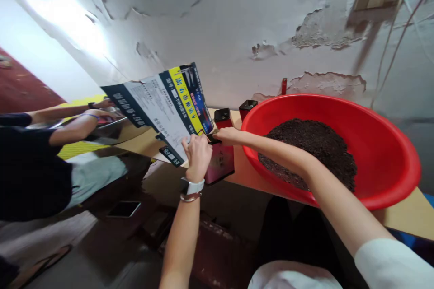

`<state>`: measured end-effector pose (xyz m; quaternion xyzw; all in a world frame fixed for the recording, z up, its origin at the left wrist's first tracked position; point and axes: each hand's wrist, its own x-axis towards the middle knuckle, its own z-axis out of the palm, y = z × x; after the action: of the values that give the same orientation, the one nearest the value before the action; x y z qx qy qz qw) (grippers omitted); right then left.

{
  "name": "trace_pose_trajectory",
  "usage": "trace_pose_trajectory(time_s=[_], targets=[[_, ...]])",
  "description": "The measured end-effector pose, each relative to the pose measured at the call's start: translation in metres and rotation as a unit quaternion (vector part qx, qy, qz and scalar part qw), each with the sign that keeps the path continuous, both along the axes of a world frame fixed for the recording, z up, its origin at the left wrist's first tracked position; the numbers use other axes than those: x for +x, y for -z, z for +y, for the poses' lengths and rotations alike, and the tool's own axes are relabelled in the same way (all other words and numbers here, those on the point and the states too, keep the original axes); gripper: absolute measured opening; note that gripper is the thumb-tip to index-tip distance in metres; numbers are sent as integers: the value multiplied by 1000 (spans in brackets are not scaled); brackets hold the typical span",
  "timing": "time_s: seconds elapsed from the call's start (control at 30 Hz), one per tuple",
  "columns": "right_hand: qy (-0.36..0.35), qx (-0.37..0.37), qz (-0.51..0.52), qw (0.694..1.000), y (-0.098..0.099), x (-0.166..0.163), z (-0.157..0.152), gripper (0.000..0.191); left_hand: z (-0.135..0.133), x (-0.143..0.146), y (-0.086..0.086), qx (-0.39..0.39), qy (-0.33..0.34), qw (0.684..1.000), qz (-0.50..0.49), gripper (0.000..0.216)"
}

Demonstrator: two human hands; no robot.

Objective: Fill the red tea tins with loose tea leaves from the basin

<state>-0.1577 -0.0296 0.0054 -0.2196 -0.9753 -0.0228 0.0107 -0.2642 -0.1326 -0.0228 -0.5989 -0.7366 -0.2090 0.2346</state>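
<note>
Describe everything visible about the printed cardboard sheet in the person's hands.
The printed cardboard sheet is flat and stiff-looking, with dark blue bands, a white panel of fine print and a yellow stripe. It is held tilted. The left hand grips its lower edge; the right hand meets its lower corner, above a red tin.

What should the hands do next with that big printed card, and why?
Probably guide the printed card's low corner over the red tin's open top. The left hand grips the card's lower edge, the right hand pinches that corner right by the tin, and the card slopes down toward it. The red basin of dark crumbs sits beside them.
</note>
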Motion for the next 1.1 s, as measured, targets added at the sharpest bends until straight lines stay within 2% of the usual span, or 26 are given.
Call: trace_pose_trajectory(time_s=[0.07,0.2,0.27,0.37,0.43,0.5,0.63,0.73,0.8,0.87,0.93,1.0,1.1], targets=[[-15,43,52,998,-28,30,-2,26,-7,19,-31,81,51,995,-7,15],[2,175,160,971,-81,109,-16,23,-16,79,-89,212,178,960,-41,12],[23,216,190,958,-98,154,-27,20,-17,113,-107,232,225,945,-47,15],[54,240,213,946,-105,221,-47,18,-13,161,-115,224,279,933,-36,20],[91,237,204,946,-97,260,-60,17,-5,189,-108,204,311,928,-13,22],[154,214,174,949,-80,295,-71,16,8,215,-95,166,348,922,13,21],[281,108,90,949,-23,349,-75,20,45,265,-51,9,436,898,49,9],[304,22,18,952,20,374,-68,28,70,292,-16,-172,489,844,137,8],[309,-26,-14,951,37,381,-62,31,83,301,1,-272,516,793,174,19],[308,-64,-40,949,42,380,-56,35,92,303,11,-321,545,754,176,35],[302,-89,-72,946,38,375,-48,43,101,302,14,-336,567,733,166,43],[295,-95,-92,946,31,370,-36,45,110,300,12,-351,555,739,151,45],[291,-73,-90,950,22,365,-11,40,125,300,8,-372,497,774,121,53]])
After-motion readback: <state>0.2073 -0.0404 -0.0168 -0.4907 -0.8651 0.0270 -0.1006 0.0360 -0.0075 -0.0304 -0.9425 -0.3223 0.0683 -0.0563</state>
